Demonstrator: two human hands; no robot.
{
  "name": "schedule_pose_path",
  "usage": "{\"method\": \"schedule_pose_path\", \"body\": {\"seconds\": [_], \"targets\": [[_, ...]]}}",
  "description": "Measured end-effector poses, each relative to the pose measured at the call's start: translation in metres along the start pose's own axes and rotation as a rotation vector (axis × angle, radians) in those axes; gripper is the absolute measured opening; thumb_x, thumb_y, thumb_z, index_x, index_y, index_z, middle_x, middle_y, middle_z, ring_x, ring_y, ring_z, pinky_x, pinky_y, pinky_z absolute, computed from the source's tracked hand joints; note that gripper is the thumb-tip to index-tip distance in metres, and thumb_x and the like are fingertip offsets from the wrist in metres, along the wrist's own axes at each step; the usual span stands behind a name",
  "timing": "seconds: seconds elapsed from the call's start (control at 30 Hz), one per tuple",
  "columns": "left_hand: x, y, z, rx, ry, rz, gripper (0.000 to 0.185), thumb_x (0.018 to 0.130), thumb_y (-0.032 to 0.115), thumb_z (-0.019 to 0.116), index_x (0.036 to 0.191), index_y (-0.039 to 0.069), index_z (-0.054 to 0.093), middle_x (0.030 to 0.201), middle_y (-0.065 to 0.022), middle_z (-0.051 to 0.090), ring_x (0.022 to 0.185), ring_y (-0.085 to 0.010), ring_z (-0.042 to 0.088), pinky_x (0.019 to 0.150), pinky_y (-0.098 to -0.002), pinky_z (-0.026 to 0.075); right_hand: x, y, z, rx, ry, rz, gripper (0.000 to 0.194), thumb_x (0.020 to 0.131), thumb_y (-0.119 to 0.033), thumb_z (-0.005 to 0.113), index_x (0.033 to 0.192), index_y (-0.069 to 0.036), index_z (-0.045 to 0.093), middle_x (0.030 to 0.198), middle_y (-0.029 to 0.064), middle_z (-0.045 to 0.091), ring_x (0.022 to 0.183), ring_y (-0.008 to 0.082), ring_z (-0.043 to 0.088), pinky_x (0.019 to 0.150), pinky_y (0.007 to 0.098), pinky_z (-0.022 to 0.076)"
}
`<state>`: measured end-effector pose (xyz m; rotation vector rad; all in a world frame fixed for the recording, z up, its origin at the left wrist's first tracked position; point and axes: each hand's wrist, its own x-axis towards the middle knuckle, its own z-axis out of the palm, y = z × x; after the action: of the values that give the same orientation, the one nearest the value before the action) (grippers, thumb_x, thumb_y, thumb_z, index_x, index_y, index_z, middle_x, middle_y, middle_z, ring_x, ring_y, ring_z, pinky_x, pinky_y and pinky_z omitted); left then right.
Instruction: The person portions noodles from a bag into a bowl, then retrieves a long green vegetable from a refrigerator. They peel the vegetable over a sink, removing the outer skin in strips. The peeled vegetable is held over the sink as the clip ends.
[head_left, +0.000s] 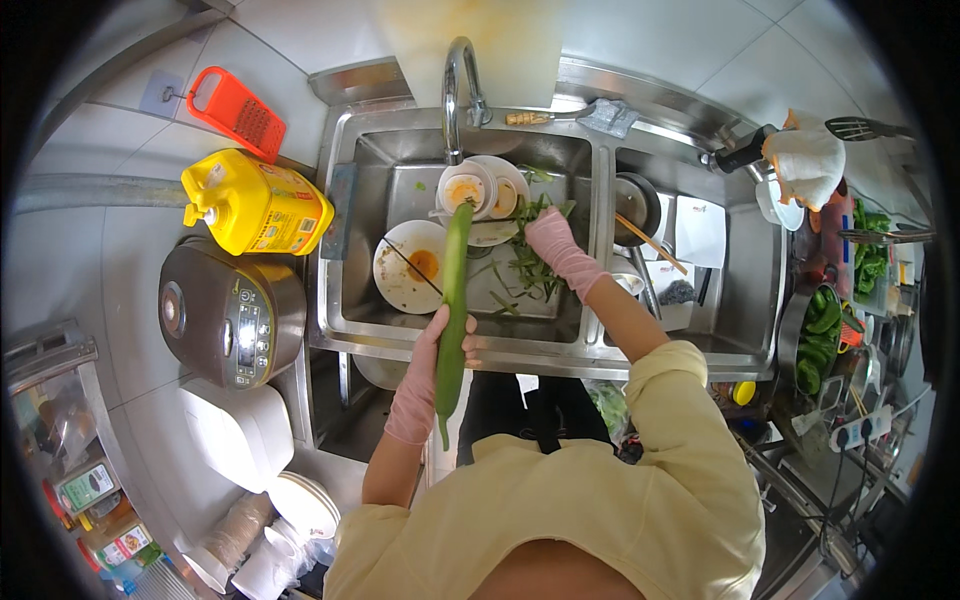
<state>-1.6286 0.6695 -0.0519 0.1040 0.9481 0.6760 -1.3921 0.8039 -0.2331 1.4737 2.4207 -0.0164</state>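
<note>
My left hand (429, 367), in a pink glove, grips a long green cucumber (453, 322) near its lower half. The cucumber points up over the left sink basin, its upper part paler, as if peeled. My right hand (553, 238), gloved too, is down among green peelings (534, 274) in the same basin; its fingertips are partly hidden, and whether it grips anything is unclear. Beside the cucumber lies a white plate (390, 281) with orange residue and a thin dark stick across it. Small stacked dishes (462, 187) sit under the faucet (452, 97).
The right basin (742, 300) holds a pan (637, 202), chopsticks (652, 244), white dishes and a scouring pad (679, 292). At left stand a yellow jug (259, 202) and a rice cooker (225, 315); an orange grater (240, 112) hangs above. A bowl of green peppers (817, 337) is at right.
</note>
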Motion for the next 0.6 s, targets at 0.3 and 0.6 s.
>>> {"method": "schedule_pose_path", "body": {"seconds": [0.3, 0.6], "targets": [[0.015, 0.002, 0.027, 0.242, 0.146, -0.003, 0.052, 0.097, 0.059, 0.039, 0.085, 0.011, 0.054, 0.062, -0.0005, 0.050, 0.045, -0.0122, 0.045, 0.042, -0.0245, 0.037, -0.045, -0.033, -0.147, 0.670, 0.493, -0.528, 0.027, 0.088, -0.041, 0.055, 0.076, -0.018, 0.063, 0.076, 0.0042, 0.061, 0.075, 0.0224, 0.061, 0.071, 0.0380, 0.0435], [0.002, 0.002, 0.030, 0.200, 0.031, -0.035, 0.049, 0.099, 0.056, 0.037, 0.088, 0.011, 0.053, 0.062, -0.0023, 0.051, 0.044, -0.0127, 0.047, 0.040, -0.0242, 0.037, -0.034, 0.003, -0.148, 0.648, 0.625, -0.358, 0.034, 0.081, -0.046, 0.066, 0.071, -0.013, 0.063, 0.069, 0.0031, 0.060, 0.071, 0.0224, 0.059, 0.072, 0.0389, 0.0449]]}}
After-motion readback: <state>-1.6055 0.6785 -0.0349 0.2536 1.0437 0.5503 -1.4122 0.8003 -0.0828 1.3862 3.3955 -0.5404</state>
